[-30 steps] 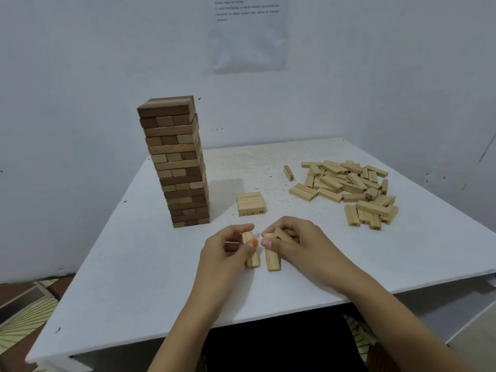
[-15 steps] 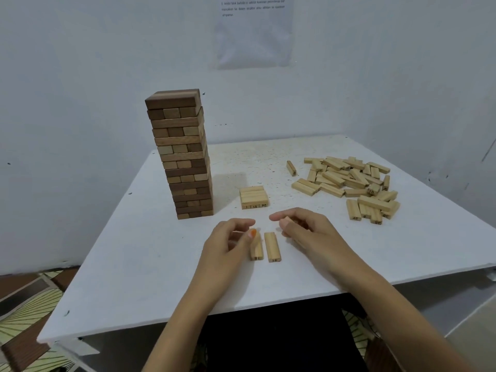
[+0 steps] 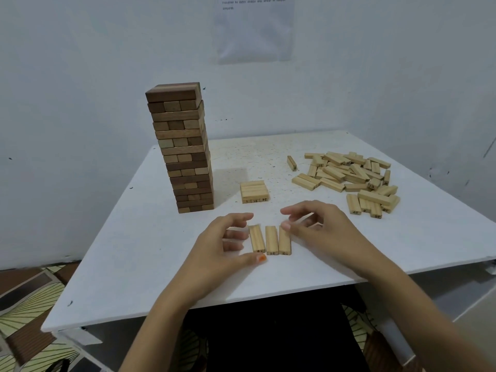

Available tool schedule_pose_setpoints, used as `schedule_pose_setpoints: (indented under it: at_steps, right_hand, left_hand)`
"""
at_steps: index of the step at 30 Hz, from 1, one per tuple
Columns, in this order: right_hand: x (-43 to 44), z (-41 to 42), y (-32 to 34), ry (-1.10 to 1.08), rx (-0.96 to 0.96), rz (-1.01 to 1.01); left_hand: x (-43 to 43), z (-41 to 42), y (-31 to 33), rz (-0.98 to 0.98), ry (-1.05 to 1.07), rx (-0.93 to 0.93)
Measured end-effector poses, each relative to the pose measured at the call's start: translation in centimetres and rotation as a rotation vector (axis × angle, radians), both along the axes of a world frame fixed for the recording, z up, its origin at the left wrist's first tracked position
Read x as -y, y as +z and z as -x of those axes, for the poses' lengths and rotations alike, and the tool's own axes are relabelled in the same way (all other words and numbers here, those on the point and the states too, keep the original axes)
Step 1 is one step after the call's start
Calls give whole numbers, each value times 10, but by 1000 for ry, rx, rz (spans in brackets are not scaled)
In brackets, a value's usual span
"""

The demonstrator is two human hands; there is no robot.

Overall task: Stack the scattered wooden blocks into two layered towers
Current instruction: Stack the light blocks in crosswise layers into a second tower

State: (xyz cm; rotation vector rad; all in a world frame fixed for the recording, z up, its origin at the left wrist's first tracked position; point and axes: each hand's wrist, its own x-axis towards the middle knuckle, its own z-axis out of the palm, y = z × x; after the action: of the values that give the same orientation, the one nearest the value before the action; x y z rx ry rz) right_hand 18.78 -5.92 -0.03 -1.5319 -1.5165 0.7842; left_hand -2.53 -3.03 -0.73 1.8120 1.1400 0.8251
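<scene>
A white table (image 3: 161,264) stands against a pale wall, with a paper sheet (image 3: 253,30) taped at top centre. Left of centre rises a tall dark tower (image 3: 182,149). Just right of it sits a low pale stack (image 3: 254,191), and a loose pile (image 3: 351,178) of pale blocks spreads across the right. At lower centre three blocks (image 3: 271,239) lie side by side with slight gaps. The left hand (image 3: 222,253) curves loosely round the left one, gripping nothing, and the right hand (image 3: 322,229) is relaxed, thumb tip touching the right block's far end. If squeezed unevenly, the row could skew or shed its middle block when lifted. Set down off-square, it would make the second tower lean.
</scene>
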Motion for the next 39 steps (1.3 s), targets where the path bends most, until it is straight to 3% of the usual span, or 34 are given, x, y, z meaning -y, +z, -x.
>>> schedule_pose_setpoints:
  at_steps: [5,10,24,30,34,39]
  right_hand:
    - [10,-10,-1,145,159,10]
    - [15,-2,-9,129,125,-135]
    - [9,1,-18,151,191,-284]
    - [6,0,-24,159,266,-403]
    - [6,-1,-24,169,235,-356]
    - [0,-8,-13,275,193,-159]
  left_hand:
    - [6,-8,-2,-113,75,11]
    - [10,-19,-12,-249,112,53]
    - [10,-16,-6,-249,14,22]
    - [6,-16,-8,-337,-17,-96]
    - [2,-18,-7,-371,-55,-134]
    - [-3,-13,-2,-321,-45,-91]
